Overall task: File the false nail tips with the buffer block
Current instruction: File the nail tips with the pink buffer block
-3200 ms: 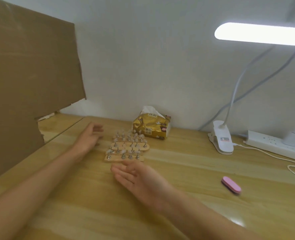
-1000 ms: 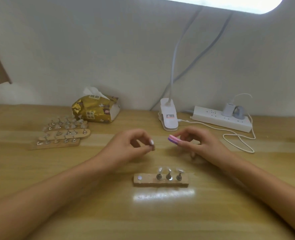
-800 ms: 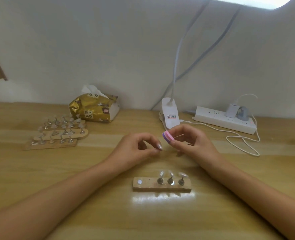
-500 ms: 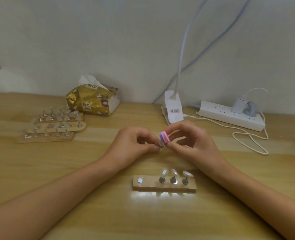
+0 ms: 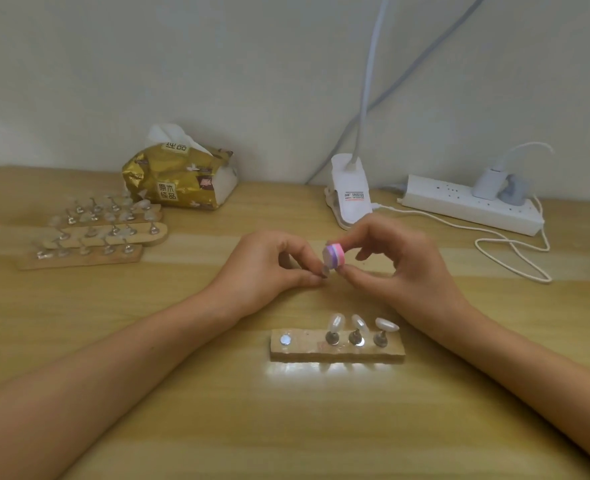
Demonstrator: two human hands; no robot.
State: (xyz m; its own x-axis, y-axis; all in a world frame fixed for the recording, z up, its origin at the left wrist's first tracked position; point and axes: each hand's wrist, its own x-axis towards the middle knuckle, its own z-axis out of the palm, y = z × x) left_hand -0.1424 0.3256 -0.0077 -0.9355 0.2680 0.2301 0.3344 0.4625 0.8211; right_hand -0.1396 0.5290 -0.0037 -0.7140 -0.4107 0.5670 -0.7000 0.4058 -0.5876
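My right hand (image 5: 395, 261) grips the pink and purple buffer block (image 5: 334, 255) between thumb and fingers, its end turned toward me. My left hand (image 5: 269, 268) pinches a small false nail tip (image 5: 324, 270) on its stand, held right against the block's lower edge. In front of both hands lies a wooden holder strip (image 5: 337, 346) carrying three pearly nail tips (image 5: 359, 323) on metal stands, with one bare metal disc (image 5: 285, 339) at its left end.
Several more wooden strips with nail tips (image 5: 96, 233) lie at the left. A gold tissue pack (image 5: 179, 176) stands behind them. A white lamp clamp (image 5: 350, 192), a power strip (image 5: 470, 202) and a looped white cable (image 5: 515, 251) sit at the back right.
Both hands have come together: the block, apart from the left hand a second ago, now meets the nail tip. The view has shifted slightly downward.
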